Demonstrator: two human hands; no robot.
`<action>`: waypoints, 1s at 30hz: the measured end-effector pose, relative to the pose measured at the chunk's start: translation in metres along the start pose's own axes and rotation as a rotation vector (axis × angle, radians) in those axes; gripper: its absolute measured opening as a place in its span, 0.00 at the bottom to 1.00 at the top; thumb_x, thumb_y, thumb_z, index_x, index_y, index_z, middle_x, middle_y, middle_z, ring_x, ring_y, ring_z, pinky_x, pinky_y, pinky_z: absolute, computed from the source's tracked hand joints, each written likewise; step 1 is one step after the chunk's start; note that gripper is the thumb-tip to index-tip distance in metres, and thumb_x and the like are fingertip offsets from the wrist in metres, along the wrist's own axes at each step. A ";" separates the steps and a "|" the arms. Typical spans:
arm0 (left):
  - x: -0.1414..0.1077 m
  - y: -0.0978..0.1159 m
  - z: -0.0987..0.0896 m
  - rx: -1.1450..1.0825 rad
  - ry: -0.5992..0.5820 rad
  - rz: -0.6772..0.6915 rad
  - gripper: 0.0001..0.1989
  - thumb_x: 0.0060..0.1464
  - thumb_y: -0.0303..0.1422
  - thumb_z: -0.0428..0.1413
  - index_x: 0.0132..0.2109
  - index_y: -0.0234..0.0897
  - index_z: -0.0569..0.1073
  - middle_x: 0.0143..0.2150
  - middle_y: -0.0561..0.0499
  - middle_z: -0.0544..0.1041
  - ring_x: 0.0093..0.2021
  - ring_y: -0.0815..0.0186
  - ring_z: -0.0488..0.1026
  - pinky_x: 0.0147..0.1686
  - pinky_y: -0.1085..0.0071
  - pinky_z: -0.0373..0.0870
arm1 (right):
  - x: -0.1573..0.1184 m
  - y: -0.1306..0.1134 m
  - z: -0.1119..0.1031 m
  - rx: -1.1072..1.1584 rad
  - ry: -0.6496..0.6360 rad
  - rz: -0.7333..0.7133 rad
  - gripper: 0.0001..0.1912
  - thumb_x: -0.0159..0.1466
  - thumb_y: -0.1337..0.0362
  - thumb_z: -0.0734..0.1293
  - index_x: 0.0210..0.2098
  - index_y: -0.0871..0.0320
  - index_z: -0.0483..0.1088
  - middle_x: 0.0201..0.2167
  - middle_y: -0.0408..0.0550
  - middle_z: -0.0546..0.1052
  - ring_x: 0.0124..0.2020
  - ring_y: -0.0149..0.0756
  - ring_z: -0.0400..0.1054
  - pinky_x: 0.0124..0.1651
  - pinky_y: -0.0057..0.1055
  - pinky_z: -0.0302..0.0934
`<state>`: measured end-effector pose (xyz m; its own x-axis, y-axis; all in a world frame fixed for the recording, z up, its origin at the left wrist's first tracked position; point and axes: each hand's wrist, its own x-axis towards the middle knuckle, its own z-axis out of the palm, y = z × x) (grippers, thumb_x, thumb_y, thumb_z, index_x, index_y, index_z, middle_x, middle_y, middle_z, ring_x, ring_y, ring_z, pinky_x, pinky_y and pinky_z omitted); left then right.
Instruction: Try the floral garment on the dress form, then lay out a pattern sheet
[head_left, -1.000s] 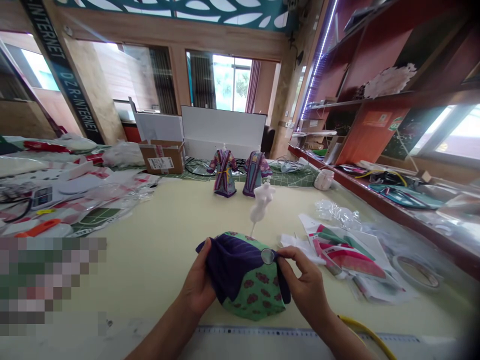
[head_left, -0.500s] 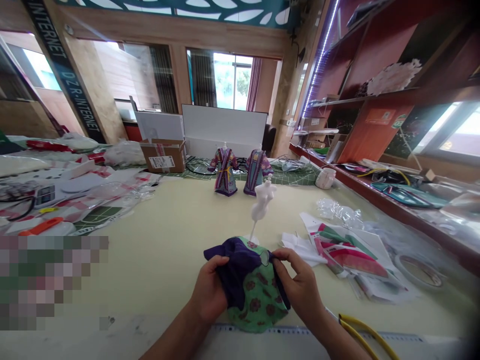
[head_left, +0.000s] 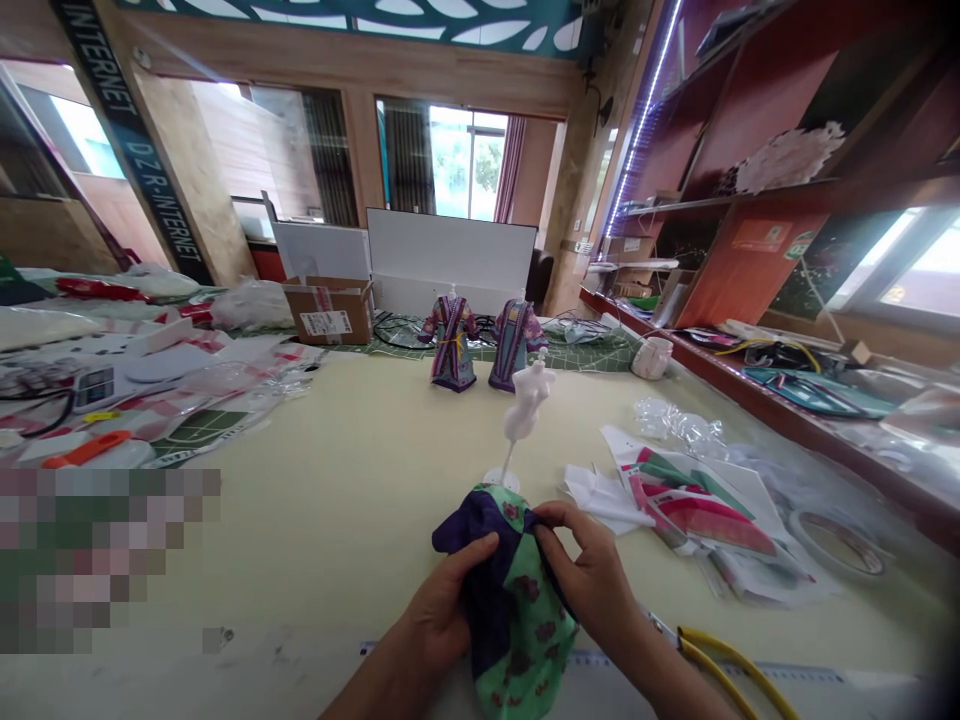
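A small doll garment (head_left: pixel 536 610), green with reddish flowers and dark purple cloth, hangs between my two hands. My left hand (head_left: pixel 450 600) grips its purple side, thumb on top and the other fingers behind the cloth. With thumb and forefinger, my right hand (head_left: pixel 585 565) pinches the upper right edge by the dark trim. Just beyond the cloth stands a white mini mannequin (head_left: pixel 529 400) on a thin stem, its round base partly covered by the garment. Farther back, two dressed mannequins wear purple patterned robes (head_left: pixel 452 345).
Yellow-handled scissors (head_left: pixel 731 665) and a ruler (head_left: pixel 799 673) lie at the front right. Right of my hands are fabric pieces in plastic (head_left: pixel 690 500) and a tape roll (head_left: pixel 836 540). A cardboard box (head_left: pixel 328 312) stands at the back left, near piled cloth and bags.
The garment has turned and come lower, toward me. My left hand has moved right, its thumb now farther across the purple cloth. My right hand keeps its pinch.
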<state>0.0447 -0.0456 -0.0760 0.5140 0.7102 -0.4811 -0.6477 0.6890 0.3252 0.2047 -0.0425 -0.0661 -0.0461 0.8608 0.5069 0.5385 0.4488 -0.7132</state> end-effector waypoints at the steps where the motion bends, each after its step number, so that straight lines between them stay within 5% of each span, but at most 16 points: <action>1: -0.001 0.000 0.001 0.013 0.009 0.003 0.10 0.50 0.28 0.56 0.39 0.25 0.74 0.34 0.40 0.78 0.38 0.55 0.75 0.45 0.63 0.68 | -0.001 0.001 -0.001 -0.006 -0.003 -0.005 0.06 0.59 0.64 0.61 0.36 0.54 0.67 0.33 0.45 0.74 0.36 0.36 0.69 0.40 0.32 0.64; 13: 0.000 0.008 -0.005 -0.076 -0.113 0.086 0.11 0.54 0.32 0.51 0.36 0.27 0.75 0.32 0.42 0.78 0.39 0.58 0.75 0.44 0.66 0.69 | -0.008 0.010 -0.005 -0.116 -0.131 0.034 0.08 0.60 0.63 0.59 0.38 0.54 0.67 0.34 0.45 0.74 0.37 0.36 0.68 0.40 0.33 0.62; 22: -0.002 0.013 -0.002 0.024 0.070 0.210 0.03 0.48 0.25 0.57 0.30 0.28 0.75 0.28 0.45 0.77 0.31 0.62 0.75 0.41 0.65 0.71 | -0.006 0.006 -0.006 -0.099 -0.210 0.103 0.09 0.59 0.62 0.59 0.39 0.54 0.67 0.33 0.46 0.73 0.37 0.36 0.67 0.41 0.33 0.61; 30: -0.001 0.014 -0.001 0.066 0.115 0.259 0.04 0.46 0.25 0.59 0.33 0.29 0.73 0.31 0.45 0.77 0.32 0.60 0.75 0.36 0.65 0.72 | -0.010 -0.002 -0.009 -0.072 -0.284 0.167 0.10 0.59 0.62 0.60 0.39 0.54 0.66 0.32 0.45 0.73 0.37 0.36 0.66 0.41 0.33 0.59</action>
<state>0.0350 -0.0365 -0.0717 0.2666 0.8452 -0.4632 -0.7089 0.4976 0.4999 0.2116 -0.0538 -0.0657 -0.1792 0.9580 0.2239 0.6155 0.2867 -0.7341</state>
